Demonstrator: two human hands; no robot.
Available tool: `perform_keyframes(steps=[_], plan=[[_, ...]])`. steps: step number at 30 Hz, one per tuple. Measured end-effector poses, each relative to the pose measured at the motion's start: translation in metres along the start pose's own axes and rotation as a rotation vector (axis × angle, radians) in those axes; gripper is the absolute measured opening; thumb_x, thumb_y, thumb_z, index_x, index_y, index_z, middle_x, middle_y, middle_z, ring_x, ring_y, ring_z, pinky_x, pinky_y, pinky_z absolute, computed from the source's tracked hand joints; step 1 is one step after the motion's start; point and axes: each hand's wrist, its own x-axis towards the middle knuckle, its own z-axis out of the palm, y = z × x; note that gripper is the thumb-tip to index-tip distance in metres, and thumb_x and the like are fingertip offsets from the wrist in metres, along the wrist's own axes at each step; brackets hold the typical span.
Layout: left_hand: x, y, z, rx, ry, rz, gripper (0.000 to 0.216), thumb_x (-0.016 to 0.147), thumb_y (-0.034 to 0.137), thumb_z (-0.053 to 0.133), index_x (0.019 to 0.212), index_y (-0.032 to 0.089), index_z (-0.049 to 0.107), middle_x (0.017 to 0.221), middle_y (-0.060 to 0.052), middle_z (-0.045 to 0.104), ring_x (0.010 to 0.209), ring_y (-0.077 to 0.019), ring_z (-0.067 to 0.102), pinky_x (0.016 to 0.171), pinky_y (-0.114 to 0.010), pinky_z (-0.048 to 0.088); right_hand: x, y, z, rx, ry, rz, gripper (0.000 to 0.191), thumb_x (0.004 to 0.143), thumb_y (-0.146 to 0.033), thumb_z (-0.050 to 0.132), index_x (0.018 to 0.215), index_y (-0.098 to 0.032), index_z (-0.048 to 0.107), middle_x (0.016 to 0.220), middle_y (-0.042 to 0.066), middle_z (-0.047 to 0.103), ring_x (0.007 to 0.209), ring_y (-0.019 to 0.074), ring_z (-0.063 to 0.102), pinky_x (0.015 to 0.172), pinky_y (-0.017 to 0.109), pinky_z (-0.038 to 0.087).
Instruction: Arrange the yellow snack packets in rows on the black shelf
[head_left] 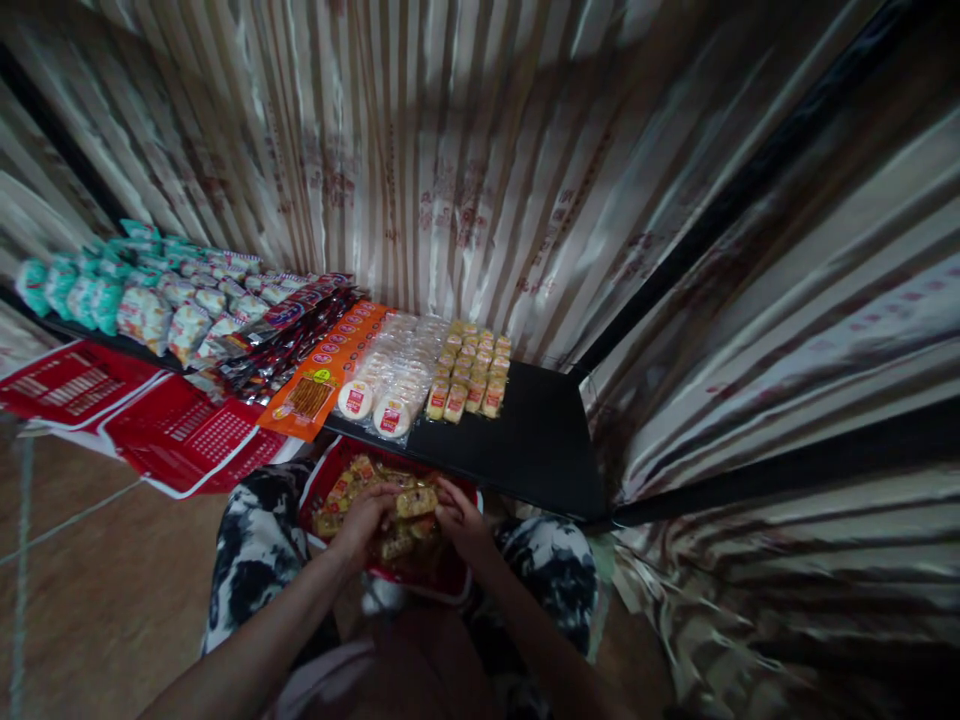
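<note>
Between my two hands, over a red basket, is a small wrapped snack cake. My left hand pinches its left end, and my right hand grips the right end. Beneath them the basket holds many similar yellowish wrapped cakes. On the black shelf just beyond, rows of the same kind of wrapped cakes stand together. Beside these lie clear-wrapped round white crackers with red labels.
Further left on the black shelf are an orange snack bag, dark shiny packets and green-and-white bags. More red baskets sit on the floor at left. Pleated printed sheeting hangs behind, with black poles at right.
</note>
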Motion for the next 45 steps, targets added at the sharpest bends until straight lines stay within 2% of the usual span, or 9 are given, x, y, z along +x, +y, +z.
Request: perform_keyframes(steps=[5,9,13,16,22,27,33,40,45], plan=[[-0.002,0.011,0.008,-0.080,-0.070,0.010,0.020,0.054,0.010,0.053,0.073,0.013,0.058,0.046,0.006,0.052,0.038,-0.0046,0.040,0.039,-0.016,0.025,-0.003,-0.018,-0.012,-0.002,-0.028,-0.200,0.040,0.071,-0.042,0.059,0.105,-0.022,0.064,0.123,0.009,0.054,0.113,0.0220,0.051,0.092,0.034,0.044],[-0.011,0.021,0.014,-0.125,-0.062,-0.028,0.013,0.061,0.008,0.057,0.073,0.013,0.061,0.059,0.003,0.060,0.048,-0.0046,0.049,0.045,-0.014,0.037,-0.006,-0.025,-0.020,0.002,-0.080,-0.178,0.050,0.067,-0.045,0.063,0.111,-0.022,0.061,0.134,0.011,0.044,0.107,0.0216,0.053,0.084,0.033,0.048],[-0.021,0.028,0.018,-0.147,-0.057,-0.071,0.010,0.069,0.006,0.056,0.070,0.013,0.063,0.079,-0.002,0.065,0.068,-0.0076,0.059,0.062,-0.015,0.048,-0.009,-0.030,-0.024,0.058,-0.074,-0.110,0.051,0.064,-0.046,0.066,0.109,-0.021,0.062,0.111,0.009,0.061,0.091,0.0186,0.060,0.079,0.032,0.049],[-0.023,0.031,0.021,-0.133,-0.072,-0.085,0.011,0.072,0.006,0.056,0.071,0.013,0.063,0.080,-0.003,0.066,0.066,-0.0074,0.059,0.060,-0.015,0.049,-0.010,-0.037,-0.027,0.107,-0.067,-0.055,0.049,0.063,-0.049,0.066,0.104,-0.021,0.063,0.088,0.005,0.067,0.078,0.0162,0.061,0.073,0.031,0.049],[-0.021,0.033,0.028,-0.115,-0.157,-0.056,0.005,0.076,0.015,0.058,0.077,0.014,0.062,0.074,-0.001,0.065,0.053,-0.0047,0.055,0.055,-0.015,0.048,-0.009,-0.051,-0.032,0.083,0.019,0.004,0.050,0.061,-0.056,0.065,0.095,-0.019,0.064,0.072,0.001,0.064,0.059,0.0128,0.057,0.052,0.023,0.042],[-0.014,0.029,0.032,0.063,-0.274,0.047,0.016,0.068,0.026,0.067,0.081,0.016,0.062,0.062,0.003,0.061,0.049,-0.0047,0.051,0.045,-0.014,0.035,-0.008,-0.054,-0.034,0.058,0.053,0.059,0.054,0.061,-0.064,0.059,0.084,-0.016,0.063,0.055,-0.003,0.056,0.049,0.0096,0.049,0.045,0.020,0.035],[-0.010,0.032,0.048,0.261,-0.211,0.134,0.017,0.068,0.028,0.064,0.080,0.017,0.062,0.055,0.005,0.057,0.045,-0.0056,0.046,0.043,-0.016,0.030,-0.009,-0.044,-0.038,0.060,0.060,0.105,0.052,0.064,-0.067,0.054,0.069,-0.015,0.061,0.046,-0.004,0.053,0.041,0.0074,0.043,0.042,0.020,0.033],[-0.003,0.040,0.075,0.248,-0.212,0.204,0.013,0.070,0.024,0.058,0.079,0.014,0.059,0.056,0.004,0.057,0.044,-0.0061,0.047,0.047,-0.018,0.037,-0.008,-0.037,-0.047,0.136,0.063,0.074,0.055,0.061,-0.064,0.060,0.093,-0.019,0.061,0.056,-0.002,0.061,0.047,0.0124,0.054,0.046,0.023,0.039],[0.019,0.048,0.098,0.374,-0.235,0.331,0.019,0.070,0.017,0.055,0.088,0.015,0.059,0.059,0.004,0.057,0.045,-0.0064,0.046,0.047,-0.017,0.036,0.001,-0.047,-0.065,0.073,0.032,-0.106,0.039,0.064,-0.049,0.067,0.089,-0.019,0.064,0.084,0.004,0.068,0.074,0.0167,0.061,0.069,0.029,0.048]])
